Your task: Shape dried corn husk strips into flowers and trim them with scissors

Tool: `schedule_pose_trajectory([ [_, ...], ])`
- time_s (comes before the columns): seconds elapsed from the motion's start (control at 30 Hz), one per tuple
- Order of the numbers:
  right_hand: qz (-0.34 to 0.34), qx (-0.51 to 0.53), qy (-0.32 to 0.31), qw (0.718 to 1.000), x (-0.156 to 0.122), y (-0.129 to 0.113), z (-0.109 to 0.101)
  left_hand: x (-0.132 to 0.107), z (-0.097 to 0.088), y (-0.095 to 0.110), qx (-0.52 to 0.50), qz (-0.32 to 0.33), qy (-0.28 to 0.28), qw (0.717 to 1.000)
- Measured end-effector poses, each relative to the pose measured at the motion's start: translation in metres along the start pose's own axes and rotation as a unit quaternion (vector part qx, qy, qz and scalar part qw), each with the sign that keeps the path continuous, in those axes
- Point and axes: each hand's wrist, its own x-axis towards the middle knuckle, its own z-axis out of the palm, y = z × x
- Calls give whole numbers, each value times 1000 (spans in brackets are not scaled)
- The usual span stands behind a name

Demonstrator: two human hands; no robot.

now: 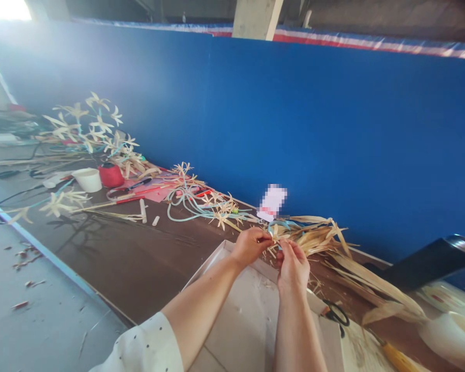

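A small cream flower with narrow, husk-like petals (276,233) is held between my two hands, above the far edge of a shallow white box (223,250). My left hand (251,245) pinches its left side with thumb and fingertips. Closed around the near right side of the flower are the fingertips of my right hand (294,264); the exact part they grip is too small to make out. Just beyond and to the right lies a bundle of dry tan husks (320,237). Pale blue cords (186,204) and similar flowers (221,213) lie to the left.
A blue panel (333,129) stands behind the brown table (139,258). Black-handled scissors (337,313) lie right of the box, near a dark cylinder (430,263). Leftward are a white cup (88,180), a red spool (111,176) and a cluster of flower stems (101,124).
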Motion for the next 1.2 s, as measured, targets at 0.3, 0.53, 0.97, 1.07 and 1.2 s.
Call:
schedule_pose_trajectory([
  [0.3, -3, 0, 4, 1000, 0, 1, 0, 0, 0, 1, 12, -55, 1, 998],
  [0.53, -15, -8, 8, 1000, 0, 1, 1, 1, -2, 4, 4, 18, -4, 1000],
  [0.97, -23, -29, 22, 999, -1, 0, 0, 1, -3, 6, -8, 28, 13, 1000],
  [1.07, -14, -20, 21, 999, -1, -1, 0, 1, -3, 5, -10, 37, 21, 999],
  [1.2, -7, -23, 18, 1000, -2, -1, 0, 2, -3, 6, -10, 42, 20, 999],
])
